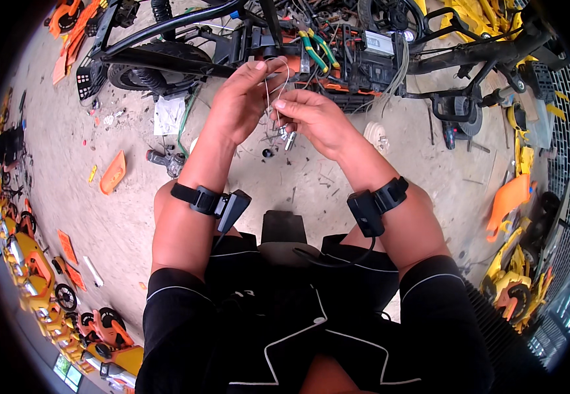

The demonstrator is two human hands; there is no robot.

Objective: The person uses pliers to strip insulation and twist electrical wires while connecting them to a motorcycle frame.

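Both hands are raised in front of the stripped scooter frame (337, 59), sharing a thin pale wire (278, 85) — the left hand (242, 98) pinches its upper loop between thumb and forefinger, while the right hand (314, 118) has its fingers (283, 104) clenched on the lower end, likely to keep the strand taut. Below lies a dusty concrete floor (298, 184) scattered with small metal parts (285, 138), green-handled pliers (318, 49) resting in the frame — orange body panels (113, 174) line the floor's left edge.

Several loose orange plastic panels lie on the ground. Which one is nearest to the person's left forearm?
The small curved orange panel lying alone on the bare concrete, just left of the left forearm. The other orange pieces lie further out, at the picture's edges.
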